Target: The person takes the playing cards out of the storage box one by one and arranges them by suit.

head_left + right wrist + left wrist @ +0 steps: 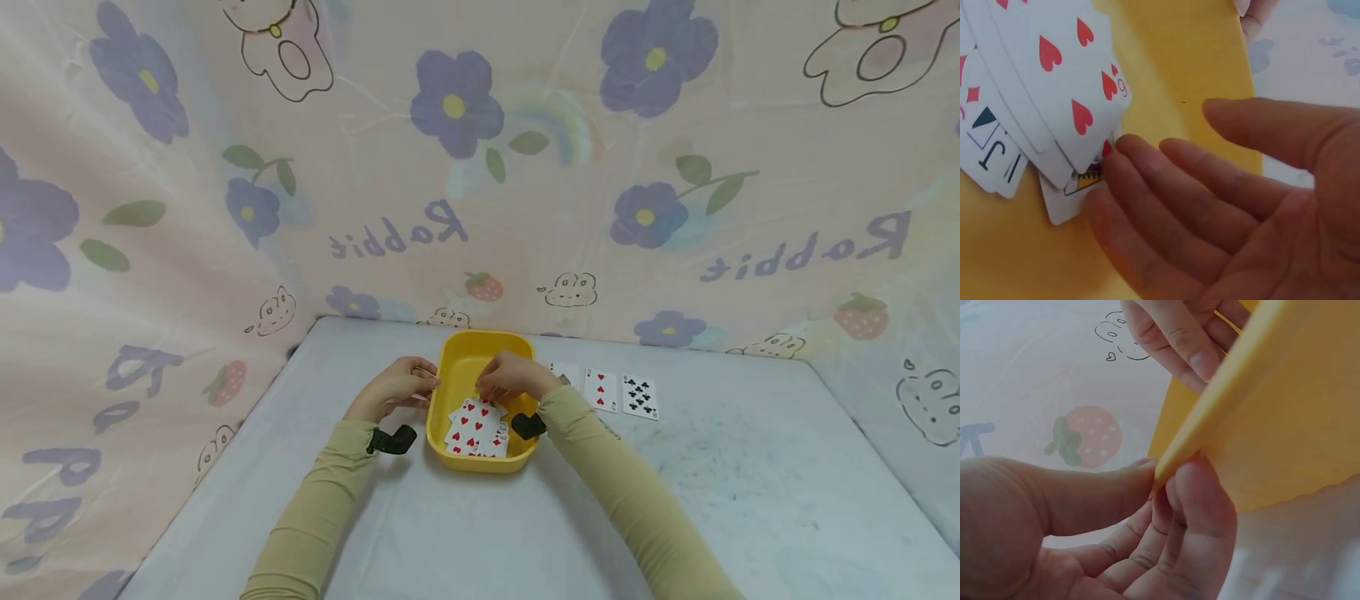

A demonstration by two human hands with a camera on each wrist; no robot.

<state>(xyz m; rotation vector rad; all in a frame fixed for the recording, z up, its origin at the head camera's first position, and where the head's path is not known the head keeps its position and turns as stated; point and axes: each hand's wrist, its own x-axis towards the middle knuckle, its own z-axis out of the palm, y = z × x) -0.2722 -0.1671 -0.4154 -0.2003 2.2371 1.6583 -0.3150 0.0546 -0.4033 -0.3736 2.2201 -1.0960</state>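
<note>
White tabletop point(337, 517) bears a yellow, round-cornered rectangular tray point(483, 467), pinched on its left side by the left hand point(397, 386). The right hand point(517, 377), grip relaxed, fingers loosely extended, is beside white, red-and-black-printed playing cards point(474, 427) piled inside the tray.

We note: tray point(480, 465) on table point(750, 517) | card pile point(468, 429) in tray | card row point(602, 391) right of tray | curtain point(525, 217) behind table.

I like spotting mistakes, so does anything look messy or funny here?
Yes: in the yellow tray, playing cards lie in a messy, overlapping heap, unlike the row of cards on the table. Also, "Rabbit" on the backdrop reads backwards.
</note>
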